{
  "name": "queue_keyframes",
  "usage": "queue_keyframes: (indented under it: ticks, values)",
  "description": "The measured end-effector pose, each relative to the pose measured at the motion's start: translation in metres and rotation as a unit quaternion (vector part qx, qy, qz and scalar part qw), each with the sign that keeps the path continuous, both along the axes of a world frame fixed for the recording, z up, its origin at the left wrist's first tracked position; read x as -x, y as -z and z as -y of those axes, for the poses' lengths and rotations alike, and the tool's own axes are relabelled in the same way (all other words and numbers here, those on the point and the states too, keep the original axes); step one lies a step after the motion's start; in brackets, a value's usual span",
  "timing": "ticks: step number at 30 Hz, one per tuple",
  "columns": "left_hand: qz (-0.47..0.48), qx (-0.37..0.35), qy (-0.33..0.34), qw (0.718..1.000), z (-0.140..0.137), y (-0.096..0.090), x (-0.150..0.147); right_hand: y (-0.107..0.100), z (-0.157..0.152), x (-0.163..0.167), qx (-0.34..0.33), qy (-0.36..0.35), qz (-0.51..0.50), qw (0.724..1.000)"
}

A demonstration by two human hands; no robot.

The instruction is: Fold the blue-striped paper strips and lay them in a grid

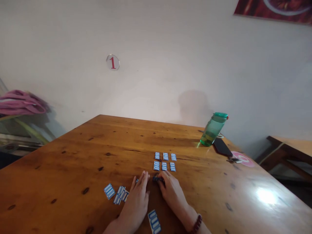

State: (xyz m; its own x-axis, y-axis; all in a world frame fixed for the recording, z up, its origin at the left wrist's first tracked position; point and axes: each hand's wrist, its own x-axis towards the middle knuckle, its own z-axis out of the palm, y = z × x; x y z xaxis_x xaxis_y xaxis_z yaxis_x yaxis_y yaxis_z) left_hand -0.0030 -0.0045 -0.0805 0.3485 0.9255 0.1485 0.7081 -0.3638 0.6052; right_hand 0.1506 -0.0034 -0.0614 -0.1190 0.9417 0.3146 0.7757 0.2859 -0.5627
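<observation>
My left hand lies low over the table with its fingers stretched out. A bit of blue shows at its fingertips, and the hand partly covers a loose group of blue-and-white cards. Close by on the right, my right hand has its fingers bent and closed on a small dark-blue card, seen nearly edge-on. Beyond the fingertips, small blue-and-white cards lie in two rows of three. One more card rests between my forearms, and another card sits at the left.
A green bottle stands at the table's right rear, beside a dark phone, keys and a pink round disc. The wooden table meets a white wall. Pink cloth hangs at far left.
</observation>
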Motion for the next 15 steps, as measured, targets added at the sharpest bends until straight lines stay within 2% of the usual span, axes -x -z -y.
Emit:
queue_keyframes:
  ticks: [11,15]
  values:
    - [0.005,0.009,0.018,1.0,0.002,0.015,-0.001,0.001,-0.002,0.001,0.005,-0.015,-0.028,0.999]
    - [0.05,0.006,0.001,0.999,0.002,0.009,-0.001,0.002,-0.002,0.0,0.011,-0.021,-0.028,0.999]
